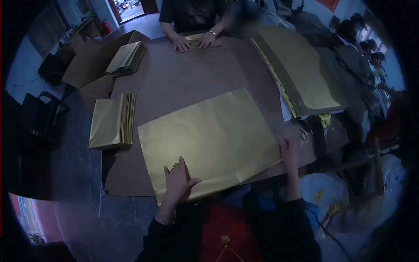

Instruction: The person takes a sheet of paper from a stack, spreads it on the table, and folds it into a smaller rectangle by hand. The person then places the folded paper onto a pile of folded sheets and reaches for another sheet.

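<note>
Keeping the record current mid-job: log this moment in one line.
left hand: over gold sheet | right hand: at sheet's right corner | sheet: spread on table | folded stacks: left side

free, I see: table (196, 72) middle, between gold sheet (209, 137) and co-worker's hands (180, 43) at far edge | left edge: folded stack (106, 123) blocks | right edge: large sheet pile (305, 70) blocks

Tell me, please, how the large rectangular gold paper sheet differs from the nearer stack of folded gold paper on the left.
The large rectangular gold paper sheet lies spread out, while the nearer stack of folded gold paper shows many layered edges. The sheet covers a much broader area than the stack. Both have a gold, slightly shiny surface.
</note>
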The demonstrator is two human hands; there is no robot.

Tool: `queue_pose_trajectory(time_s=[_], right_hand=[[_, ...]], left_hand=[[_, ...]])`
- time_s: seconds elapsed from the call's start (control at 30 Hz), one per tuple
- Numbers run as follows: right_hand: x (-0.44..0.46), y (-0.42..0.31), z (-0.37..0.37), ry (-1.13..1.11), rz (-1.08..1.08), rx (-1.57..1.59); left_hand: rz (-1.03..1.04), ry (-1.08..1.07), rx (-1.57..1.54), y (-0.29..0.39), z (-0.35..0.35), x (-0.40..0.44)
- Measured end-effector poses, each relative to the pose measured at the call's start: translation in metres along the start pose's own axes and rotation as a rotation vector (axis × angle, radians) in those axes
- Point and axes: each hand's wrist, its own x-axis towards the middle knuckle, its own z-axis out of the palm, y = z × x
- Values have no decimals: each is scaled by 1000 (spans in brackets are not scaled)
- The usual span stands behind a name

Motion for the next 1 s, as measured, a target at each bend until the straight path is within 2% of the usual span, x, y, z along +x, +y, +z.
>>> queue_pose_trajectory(time_s=[0.07,0.13,0.17,0.2,0.27,0.37,0.47,0.53,0.6,0.7,0.77,0.8,0.87,0.9,0.97,1.0], right_hand=[[1,-22,-11,-176,268,-139],[13,-20,-9,-265,261,-179],[21,-13,-10,-345,275,-222],[29,5,-6,-351,258,-223],[46,39,7,-532,239,-123],[33,-45,-23,-555,225,-180],[48,-23,-11,-672,243,-88],[49,-26,-10,-647,186,-119],[47,-36,-10,-622,133,-144],[32,-50,-18,-593,127,7],[31,-48,-21,-502,153,-267],[31,-39,-18,-495,166,-264],[34,-15,-8,-247,-91,-509],[35,-17,-8,-243,-82,-506],[44,-30,-12,-509,185,-354],[47,-37,-16,-509,185,-354]], left_hand=[[8,56,-14,-2,2,0],[-16,-53,-2,2,-4,2],[-6,23,84,1,4,2],[-21,32,78,2,3,2],[-19,-5,54,4,-1,2],[-30,4,15,4,-2,3],[-14,36,22,5,0,2],[-55,-56,-12,10,-10,3],[-57,-61,-12,9,-10,4],[-38,-60,-14,8,-6,3],[-49,-20,39,7,-3,4],[-55,-22,51,9,-7,4],[-49,3,43,7,-2,5],[-65,-40,43,8,-6,6],[-39,17,80,4,4,7],[-38,13,63,3,3,6]])
